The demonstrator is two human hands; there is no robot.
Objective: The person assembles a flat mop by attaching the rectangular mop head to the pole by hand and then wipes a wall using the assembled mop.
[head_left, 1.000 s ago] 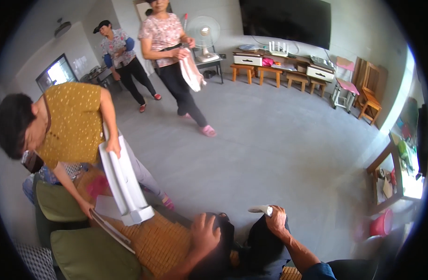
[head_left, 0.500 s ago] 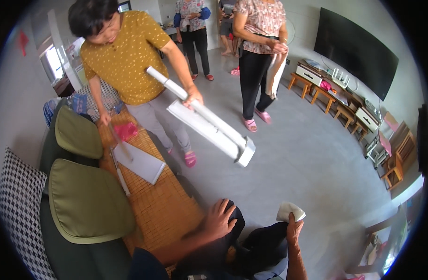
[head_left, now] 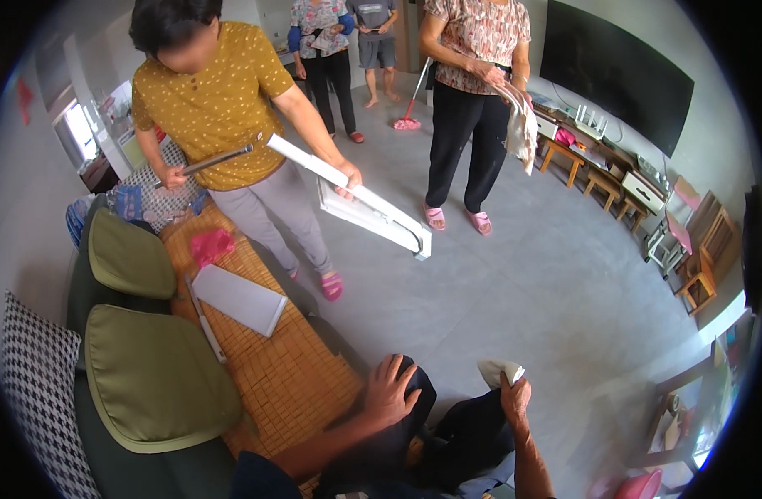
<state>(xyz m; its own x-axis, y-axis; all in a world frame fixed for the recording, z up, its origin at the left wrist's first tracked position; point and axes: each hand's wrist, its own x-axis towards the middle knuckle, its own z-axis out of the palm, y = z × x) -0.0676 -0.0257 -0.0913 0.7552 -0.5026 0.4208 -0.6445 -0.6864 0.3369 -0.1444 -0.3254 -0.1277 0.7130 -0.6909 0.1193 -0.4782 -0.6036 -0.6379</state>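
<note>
My left hand (head_left: 391, 392) rests with its fingers spread on my dark-trousered left knee (head_left: 417, 378). In my right hand (head_left: 516, 401), above the right knee, a folded whitish cloth (head_left: 497, 372) is pinched at one corner. Ahead on the left, a person in a mustard dotted shirt (head_left: 219, 100) holds a long white frame of tubes and a flat panel (head_left: 368, 214) in one hand and a dark metal rod (head_left: 219, 158) in the other. On the woven bamboo seat mat (head_left: 289, 391) beside me lie a white flat panel (head_left: 239, 299), a white-ended rod (head_left: 206, 328) and a pink plastic bag (head_left: 212, 247).
Olive cushions (head_left: 152, 374) line the sofa at left. A second person (head_left: 476, 91) stands holding a pale cloth (head_left: 520, 125); two more stand behind, near a pink mop (head_left: 406, 124). Wooden stools (head_left: 562, 162) stand under a low cabinet at right. A pink basin (head_left: 638, 484) sits at lower right.
The person in mustard has raised the metal rod from the mat, and the white frame has swung up and away. My right hand has shifted slightly left with the cloth; my left hand stays put.
</note>
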